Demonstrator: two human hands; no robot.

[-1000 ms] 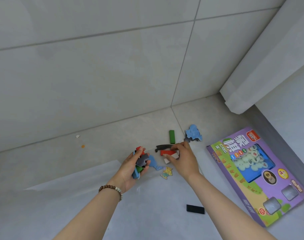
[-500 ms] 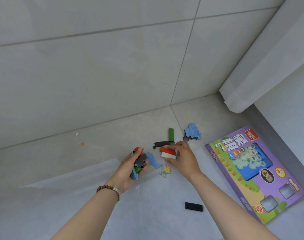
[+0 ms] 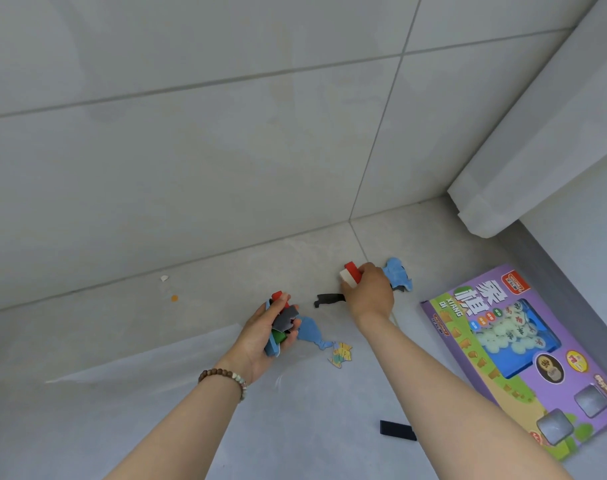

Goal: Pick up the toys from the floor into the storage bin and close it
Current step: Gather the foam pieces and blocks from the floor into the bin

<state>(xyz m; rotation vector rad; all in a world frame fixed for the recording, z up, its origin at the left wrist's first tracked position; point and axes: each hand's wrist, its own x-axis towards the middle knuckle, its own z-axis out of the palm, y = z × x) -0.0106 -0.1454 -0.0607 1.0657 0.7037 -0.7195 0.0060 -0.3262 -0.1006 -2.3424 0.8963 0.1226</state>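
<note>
Gathering step: loose toys at centre frame, both hands loaded.
Left hand (image 3: 260,337) curls round a handful of pieces (image 3: 281,322); right hand (image 3: 369,296) pinches red and white blocks (image 3: 349,276). On the floor (image 3: 225,278): black flat piece (image 3: 329,299) by the right hand, blue shape (image 3: 310,330), yellow piece (image 3: 340,355), dark block (image 3: 398,429) at lower right. I cannot make out a storage bin. My judgement: the next move calls for offloading, or picking up more without spilling.

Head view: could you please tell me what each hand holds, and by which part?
The right hand pinches red and white blocks by one end; the left hand grips a bundle of toy pieces across their middles.
</note>
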